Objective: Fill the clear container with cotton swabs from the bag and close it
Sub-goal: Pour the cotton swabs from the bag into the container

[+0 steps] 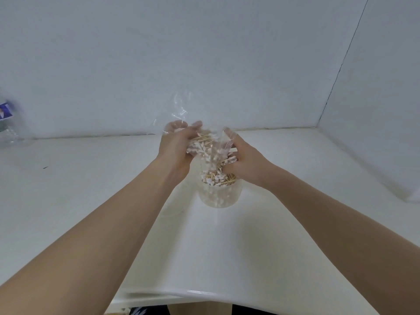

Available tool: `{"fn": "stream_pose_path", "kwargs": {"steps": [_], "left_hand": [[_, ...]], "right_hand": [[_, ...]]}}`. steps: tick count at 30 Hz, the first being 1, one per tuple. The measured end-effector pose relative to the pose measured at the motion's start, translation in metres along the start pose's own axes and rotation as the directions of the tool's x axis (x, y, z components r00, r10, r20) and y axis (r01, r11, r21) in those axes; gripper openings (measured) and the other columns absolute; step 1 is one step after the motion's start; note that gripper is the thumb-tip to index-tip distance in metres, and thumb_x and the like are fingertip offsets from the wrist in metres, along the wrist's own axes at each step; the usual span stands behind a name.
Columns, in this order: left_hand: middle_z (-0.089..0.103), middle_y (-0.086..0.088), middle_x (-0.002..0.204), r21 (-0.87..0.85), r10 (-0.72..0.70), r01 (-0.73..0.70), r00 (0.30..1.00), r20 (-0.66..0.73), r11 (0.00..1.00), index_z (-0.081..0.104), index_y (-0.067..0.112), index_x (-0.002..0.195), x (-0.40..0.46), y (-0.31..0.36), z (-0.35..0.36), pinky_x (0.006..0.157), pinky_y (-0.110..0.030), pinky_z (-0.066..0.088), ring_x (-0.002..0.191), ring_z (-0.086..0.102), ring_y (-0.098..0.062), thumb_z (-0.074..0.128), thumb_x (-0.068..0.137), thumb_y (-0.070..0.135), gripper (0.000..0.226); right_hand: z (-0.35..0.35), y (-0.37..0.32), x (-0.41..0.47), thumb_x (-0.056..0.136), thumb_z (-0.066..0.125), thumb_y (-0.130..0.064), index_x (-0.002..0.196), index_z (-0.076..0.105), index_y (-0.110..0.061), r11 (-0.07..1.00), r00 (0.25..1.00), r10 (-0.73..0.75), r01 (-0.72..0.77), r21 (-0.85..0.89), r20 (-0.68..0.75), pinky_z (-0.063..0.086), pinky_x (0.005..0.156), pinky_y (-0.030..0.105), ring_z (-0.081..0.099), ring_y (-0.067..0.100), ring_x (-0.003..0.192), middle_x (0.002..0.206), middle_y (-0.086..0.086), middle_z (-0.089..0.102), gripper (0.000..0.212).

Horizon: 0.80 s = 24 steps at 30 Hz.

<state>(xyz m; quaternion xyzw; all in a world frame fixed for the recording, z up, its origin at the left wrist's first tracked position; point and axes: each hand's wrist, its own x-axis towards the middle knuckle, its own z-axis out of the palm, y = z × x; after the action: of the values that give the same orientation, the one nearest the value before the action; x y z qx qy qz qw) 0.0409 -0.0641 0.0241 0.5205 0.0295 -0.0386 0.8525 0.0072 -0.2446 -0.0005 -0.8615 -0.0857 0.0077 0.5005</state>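
- Both hands clamped on a clear plastic bag, tipped over a clear container at centre of a white bench.
- Left hand curled round the bag's upper bulk at about 10 o'clock from the container; right hand pinching the bag's lower edge at 2 o'clock, just over the rim.
- Cotton swabs heaped at the container mouth, more bunched inside the bag above.
- Container upright, long axis vertical, open mouth up; no lid clearly made out.
- Swabs jumbled, sticks crossing every way, many lying flat over the opening rather than standing.
- Best practice, by judgement: bag mouth kept inside the rim, gentle shakes, sticks coaxed upright to settle; heap likely to spill or block the closing otherwise.
- Crumpled clear packaging at far 9 o'clock, blurred.
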Motion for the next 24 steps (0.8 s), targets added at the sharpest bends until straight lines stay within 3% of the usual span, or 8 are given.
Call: {"fn": "stream_pose_path", "kwargs": {"steps": [4,8,11,14,16,18,22,24], "left_hand": [[0.078,-0.009,0.113,0.082,0.071,-0.070,0.997,-0.003,0.994,0.045,0.018,0.098,0.000,-0.001,0.002,0.084,-0.045,0.042,0.087,0.074,-0.023,0.047,0.089,-0.021,0.040],[0.075,-0.008,0.114,0.133,0.085,-0.090,0.995,0.044,0.987,0.045,0.019,0.102,-0.005,-0.001,0.006,0.085,-0.044,0.046,0.086,0.072,-0.024,0.048,0.083,-0.023,0.047],[0.071,-0.008,0.111,0.134,0.059,-0.066,0.997,0.055,0.989,0.047,0.017,0.108,-0.002,-0.001,0.007,0.089,-0.045,0.048,0.094,0.069,-0.028,0.060,0.085,-0.011,0.039],[0.072,-0.012,0.103,0.107,0.054,-0.059,0.997,0.053,0.993,0.055,0.010,0.098,-0.002,0.003,0.011,0.099,-0.048,0.053,0.088,0.068,-0.028,0.053,0.103,0.010,0.006],[0.073,-0.010,0.111,0.041,0.042,-0.043,0.999,0.015,0.998,0.054,0.012,0.094,-0.003,0.006,0.013,0.102,-0.049,0.054,0.078,0.070,-0.022,0.042,0.109,0.015,0.018],[0.075,-0.009,0.116,-0.006,0.017,-0.017,1.000,0.001,1.000,0.049,0.015,0.085,-0.002,0.008,0.011,0.096,-0.046,0.057,0.070,0.071,-0.017,0.040,0.108,0.015,0.024],[0.076,-0.010,0.119,-0.057,-0.068,0.069,0.997,0.026,0.996,0.048,0.017,0.078,-0.003,0.006,0.010,0.102,-0.054,0.055,0.096,0.075,-0.032,0.040,0.106,0.019,0.028],[0.077,-0.012,0.118,-0.053,-0.092,0.094,0.995,0.032,0.994,0.054,0.013,0.084,-0.004,0.002,0.011,0.104,-0.056,0.053,0.108,0.074,-0.035,0.041,0.106,0.020,0.027]], "right_hand": [[-0.001,-0.003,0.002,0.079,0.062,0.006,0.154,0.020,-0.052,0.999,1.000,-0.012,0.013,-0.037,0.024,0.057,0.070,0.030,0.061,0.020,0.083,0.129,-0.015,0.047,0.104],[0.005,-0.008,0.004,0.068,0.062,0.002,0.150,0.030,-0.053,0.995,0.995,-0.077,0.080,-0.061,0.063,0.062,0.078,0.044,0.067,0.021,0.099,0.138,-0.005,0.046,0.103],[0.004,-0.008,0.003,0.072,0.061,0.005,0.146,0.033,-0.053,0.996,0.996,-0.074,0.076,-0.048,0.055,0.059,0.077,0.032,0.062,0.008,0.102,0.130,-0.014,0.052,0.098],[0.000,-0.003,0.003,0.074,0.065,0.005,0.141,0.044,-0.045,1.000,0.999,-0.012,0.011,0.016,0.038,0.058,0.072,0.033,0.066,0.018,0.098,0.116,-0.008,0.062,0.086],[-0.002,-0.001,0.003,0.075,0.067,0.004,0.132,0.053,-0.037,0.999,0.999,0.000,-0.002,0.043,0.040,0.055,0.068,0.029,0.065,0.015,0.091,0.102,-0.009,0.062,0.072],[-0.002,0.000,0.002,0.075,0.069,0.002,0.127,0.057,-0.034,0.999,0.999,0.012,-0.014,0.048,0.034,0.054,0.070,0.029,0.064,0.014,0.091,0.099,-0.011,0.062,0.065],[0.000,-0.003,0.003,0.071,0.068,-0.004,0.145,0.039,-0.052,0.999,0.998,-0.035,0.034,0.014,0.049,0.058,0.073,0.029,0.062,0.013,0.107,0.132,-0.013,0.052,0.093],[0.003,-0.005,0.004,0.064,0.068,-0.018,0.149,0.032,-0.054,0.994,0.993,-0.099,0.101,-0.034,0.058,0.056,0.075,0.024,0.058,0.013,0.113,0.136,-0.010,0.046,0.099]]}}
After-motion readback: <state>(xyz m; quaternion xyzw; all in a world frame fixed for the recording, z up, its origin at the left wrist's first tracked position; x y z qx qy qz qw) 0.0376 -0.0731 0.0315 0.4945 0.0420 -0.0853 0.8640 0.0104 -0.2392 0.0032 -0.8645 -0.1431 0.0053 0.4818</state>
